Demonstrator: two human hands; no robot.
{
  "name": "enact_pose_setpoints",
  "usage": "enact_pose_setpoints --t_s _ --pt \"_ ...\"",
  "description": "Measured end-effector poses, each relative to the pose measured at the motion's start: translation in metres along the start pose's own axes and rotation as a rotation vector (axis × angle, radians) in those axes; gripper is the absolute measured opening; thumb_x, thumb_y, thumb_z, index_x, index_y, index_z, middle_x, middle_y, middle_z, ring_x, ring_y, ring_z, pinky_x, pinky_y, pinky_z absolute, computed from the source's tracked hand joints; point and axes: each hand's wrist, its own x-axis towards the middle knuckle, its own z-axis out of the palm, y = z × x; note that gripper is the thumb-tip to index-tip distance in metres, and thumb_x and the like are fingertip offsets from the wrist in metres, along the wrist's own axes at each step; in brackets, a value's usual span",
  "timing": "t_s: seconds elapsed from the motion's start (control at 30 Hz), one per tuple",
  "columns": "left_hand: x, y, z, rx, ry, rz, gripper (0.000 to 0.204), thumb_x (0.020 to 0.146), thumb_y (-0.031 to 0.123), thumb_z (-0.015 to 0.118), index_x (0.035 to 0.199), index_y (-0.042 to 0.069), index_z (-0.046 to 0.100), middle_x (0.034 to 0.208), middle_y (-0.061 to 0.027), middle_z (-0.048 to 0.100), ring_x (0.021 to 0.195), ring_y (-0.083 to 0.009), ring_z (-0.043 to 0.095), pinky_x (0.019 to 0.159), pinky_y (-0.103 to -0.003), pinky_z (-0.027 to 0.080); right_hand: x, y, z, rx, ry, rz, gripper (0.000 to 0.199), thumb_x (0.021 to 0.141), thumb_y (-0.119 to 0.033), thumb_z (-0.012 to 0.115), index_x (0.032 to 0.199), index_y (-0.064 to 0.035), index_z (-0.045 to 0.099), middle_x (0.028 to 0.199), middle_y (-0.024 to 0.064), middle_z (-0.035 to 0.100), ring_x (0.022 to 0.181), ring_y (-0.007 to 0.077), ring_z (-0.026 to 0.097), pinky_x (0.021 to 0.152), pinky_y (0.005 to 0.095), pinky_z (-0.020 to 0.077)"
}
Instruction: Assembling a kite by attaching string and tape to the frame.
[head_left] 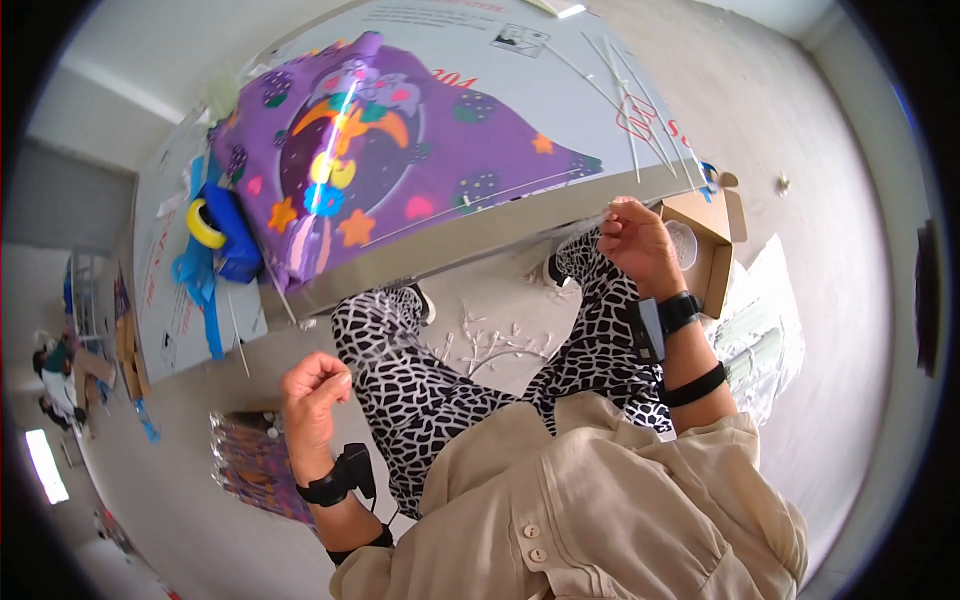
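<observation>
Though near, sheet (445,165) beyond right grip (640,238)

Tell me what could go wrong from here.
Both the left hand and the right hand are off the glossy purple sheet, so it might shift or crease if bumped.

The right hand is close to the open cardboard box and could knock it on the way past.

Small white pieces lie scattered on the floor between the shoes and might get stepped on.
</observation>
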Motion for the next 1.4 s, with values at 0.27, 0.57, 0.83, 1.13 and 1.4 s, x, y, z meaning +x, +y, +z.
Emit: enact_pose_setpoints --t_s 0.27,0.57,0.83,1.13,1.4 --pt "0.067 -0.004 0.007 -0.001 0.093 0.053 0.006 0.084 0.004 0.060 0.080 -0.001 0.058 0.067 0.0000 0.053 0.057 -0.0067 0.044 0.053 -0.020 0.035 0.039 -0.017 0.000 -0.291 0.128 -0.180 0.007 0.077 0.000 0.062 0.076 -0.0035 0.056 0.068 0.0003 0.051 0.055 0.0071 0.044 0.048 0.0189 0.0328" --pt "0.136 -0.021 0.009 0.069 0.261 0.049 0.008 0.085 0.006 0.062 0.080 0.001 0.058 0.064 0.0005 0.051 0.053 -0.0060 0.043 0.050 -0.020 0.033 0.087 -0.023 0.001 -0.920 0.241 -0.458 0.007 0.072 -0.005 0.070 0.072 0.0009 0.066 0.058 -0.0002 0.058 0.052 0.0043 0.049 0.046 0.0199 0.0369" --pt "0.168 -0.038 0.011 0.063 0.331 0.027 0.013 0.086 0.008 0.063 0.076 0.002 0.057 0.062 0.0018 0.049 0.053 -0.0049 0.041 0.048 -0.019 0.031 0.115 -0.015 -0.014 -1.134 0.353 -0.605 0.009 0.067 -0.009 0.071 0.070 -0.0011 0.069 0.058 0.0020 0.062 0.051 0.0060 0.051 0.050 0.0233 0.0424" --pt "0.175 -0.042 0.011 0.121 0.323 0.029 0.011 0.086 0.009 0.064 0.079 0.003 0.058 0.063 0.0022 0.050 0.053 -0.0051 0.043 0.048 -0.019 0.033 0.106 -0.007 -0.002 -1.372 0.519 -0.652 0.013 0.068 -0.015 0.067 0.072 -0.0029 0.068 0.059 0.0083 0.061 0.055 0.0171 0.059 0.057 0.0304 0.0469" --pt "0.178 -0.045 0.010 0.137 0.326 0.028 0.011 0.086 0.009 0.063 0.077 0.004 0.059 0.063 0.0028 0.049 0.053 -0.0042 0.042 0.048 -0.019 0.033 0.107 -0.005 0.002 -1.432 0.561 -0.613 0.015 0.068 -0.018 0.069 0.072 -0.0039 0.068 0.063 0.0106 0.063 0.060 0.0238 0.061 0.060 0.0349 0.0480"
